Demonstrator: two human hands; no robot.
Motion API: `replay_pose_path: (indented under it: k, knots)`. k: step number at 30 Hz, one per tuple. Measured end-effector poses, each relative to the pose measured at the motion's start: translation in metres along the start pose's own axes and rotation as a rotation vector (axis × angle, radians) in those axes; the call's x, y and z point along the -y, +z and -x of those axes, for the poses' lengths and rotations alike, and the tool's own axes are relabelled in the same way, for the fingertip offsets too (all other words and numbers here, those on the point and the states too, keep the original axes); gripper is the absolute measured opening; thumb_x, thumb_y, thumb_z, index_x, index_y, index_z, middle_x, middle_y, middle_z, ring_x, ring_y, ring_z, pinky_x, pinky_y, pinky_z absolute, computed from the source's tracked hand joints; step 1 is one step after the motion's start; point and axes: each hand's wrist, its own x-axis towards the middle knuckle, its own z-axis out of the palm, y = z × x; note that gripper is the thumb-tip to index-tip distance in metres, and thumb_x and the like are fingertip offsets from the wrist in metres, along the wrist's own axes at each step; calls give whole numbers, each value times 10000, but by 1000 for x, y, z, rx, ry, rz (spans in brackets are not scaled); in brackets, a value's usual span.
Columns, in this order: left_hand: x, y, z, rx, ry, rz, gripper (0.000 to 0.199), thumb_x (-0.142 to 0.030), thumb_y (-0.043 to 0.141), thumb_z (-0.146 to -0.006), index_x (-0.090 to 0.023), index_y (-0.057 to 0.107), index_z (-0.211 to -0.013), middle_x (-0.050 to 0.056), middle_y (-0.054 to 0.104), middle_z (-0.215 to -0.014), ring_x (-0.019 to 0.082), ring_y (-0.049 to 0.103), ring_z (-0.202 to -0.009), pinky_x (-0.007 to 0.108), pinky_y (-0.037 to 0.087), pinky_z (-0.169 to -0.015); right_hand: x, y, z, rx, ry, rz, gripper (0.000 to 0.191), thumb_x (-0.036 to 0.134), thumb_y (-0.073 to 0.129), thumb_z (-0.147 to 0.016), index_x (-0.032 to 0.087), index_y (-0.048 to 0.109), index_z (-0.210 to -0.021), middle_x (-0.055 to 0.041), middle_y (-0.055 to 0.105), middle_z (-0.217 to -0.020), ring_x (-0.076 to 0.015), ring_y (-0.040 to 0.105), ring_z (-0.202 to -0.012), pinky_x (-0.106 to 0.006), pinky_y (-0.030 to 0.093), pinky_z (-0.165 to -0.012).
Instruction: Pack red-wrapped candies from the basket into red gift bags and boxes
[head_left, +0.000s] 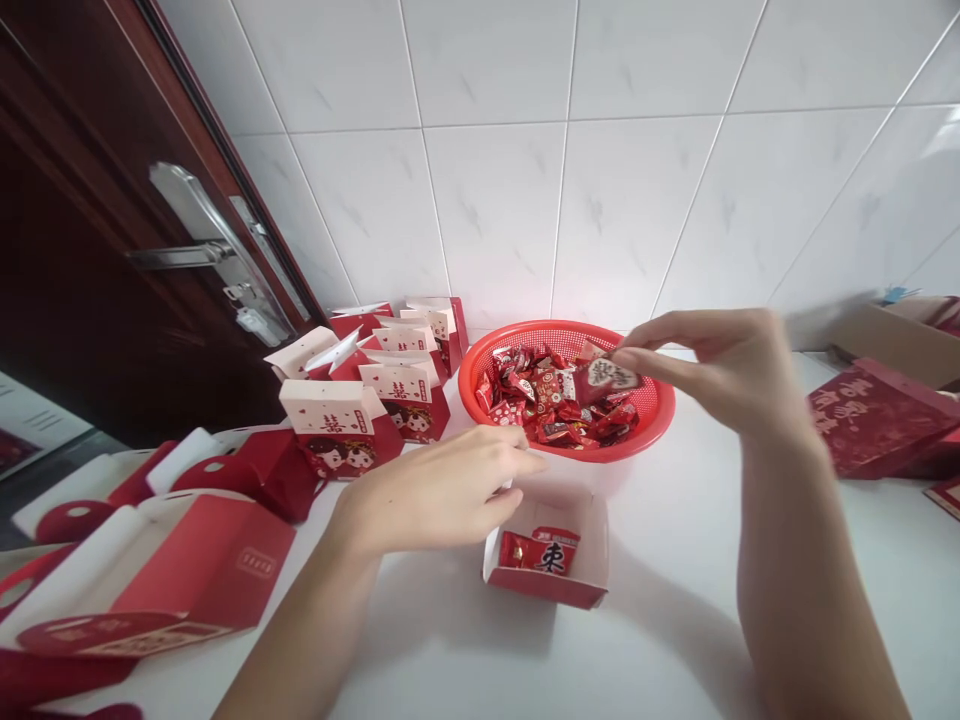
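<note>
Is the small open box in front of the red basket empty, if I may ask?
No, at least one red packet lies inside the small open box.

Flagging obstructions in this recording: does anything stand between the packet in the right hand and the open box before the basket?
Yes: the near rim of the red basket lies between the packet and open box. The left hand is at the box's far left.
</note>
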Motion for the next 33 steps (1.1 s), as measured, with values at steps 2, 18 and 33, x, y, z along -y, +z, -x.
replay_pose_path:
  k: [2,18,33]
  knots:
    - [0,1,-1,8,0,6,282,-148,468,-962,-214,730,-1040,62,668,-1017,212,643,-922,324,487,-790,19,-14,11,11,-69,-92,150,406,825,-789,274,779,-735,-15,765,-735,-191,696,-635,-346,584,-606]
    - [7,2,-10,26,150,162,343,15,496,-862,-207,695,-1032,28,654,-1008,165,629,-933,260,456,-760,53,48,44,924,-280,254,243,-2,546,-861,189,696,-842,-2,672,-713,-122,560,-557,-262,316,-512]
    - [28,-2,-22,109,-5,168,399,-185,576,-919,-192,704,-1297,87,731,-1211,205,691,-1010,285,506,-838,20,-14,30,681,-34,414,198,356,538,-986,247,703,-999,-31,737,-854,-203,674,-755,-311,481,-671]
